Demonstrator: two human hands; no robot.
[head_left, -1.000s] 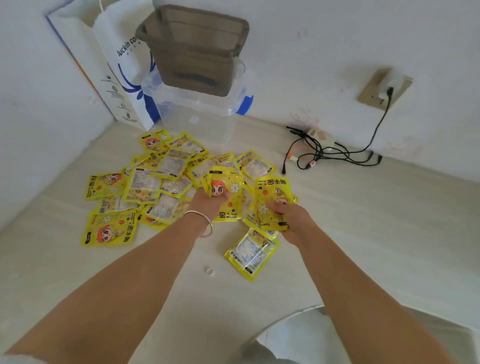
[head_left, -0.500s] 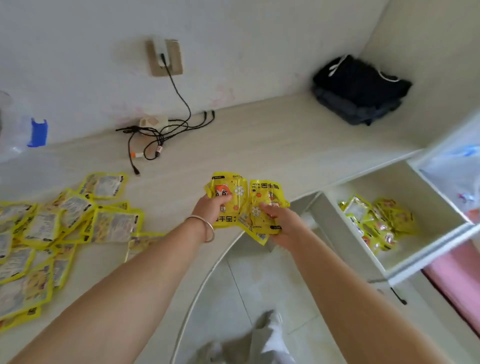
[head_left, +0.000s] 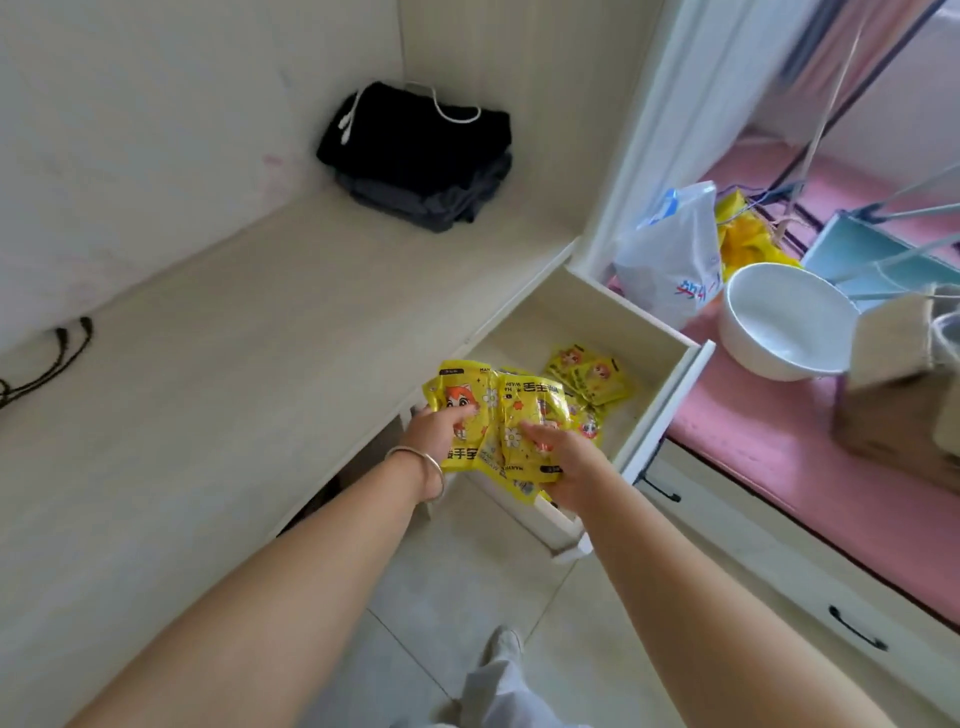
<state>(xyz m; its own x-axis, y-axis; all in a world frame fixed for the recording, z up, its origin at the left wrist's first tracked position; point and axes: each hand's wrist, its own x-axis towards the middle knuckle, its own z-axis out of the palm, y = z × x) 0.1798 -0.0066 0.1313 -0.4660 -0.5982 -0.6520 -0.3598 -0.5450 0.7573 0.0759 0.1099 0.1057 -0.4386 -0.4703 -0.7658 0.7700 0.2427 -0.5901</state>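
1. The open drawer (head_left: 670, 387) sits just beyond both hands and to their right. It is a white, straight-walled box w/ smooth pale laminate sides. Loose packets (head_left: 592, 375) lie in a small yellow heap at its far end, ahead of the right hand.
2. The left hand (head_left: 434, 434) grips the left side of the bundle (head_left: 501, 410), thumb laid across the front and fingers curled behind. A thin metal bangle (head_left: 422, 464) rings the wrist.
3. The right hand (head_left: 563, 462) holds the bundle's right side & lower edge, fingers spread over the front.
4. The bundle is several glossy, crinkled rectangular pouches in yellow w/ cartoon-face & flower print. It is held between the hands, over the drawer's near left corner.
5. Well right of the right hand, a round, smooth white bowl (head_left: 779, 325) rests on a pink surface (head_left: 769, 447). A translucent plastic bag (head_left: 675, 254) stands beside it; contents can't be made out.
6. Far ahead of the left hand, folded black & grey clothes (head_left: 415, 156) w/ a white cord sit in the corner of the pale wood-grain desktop (head_left: 234, 364).
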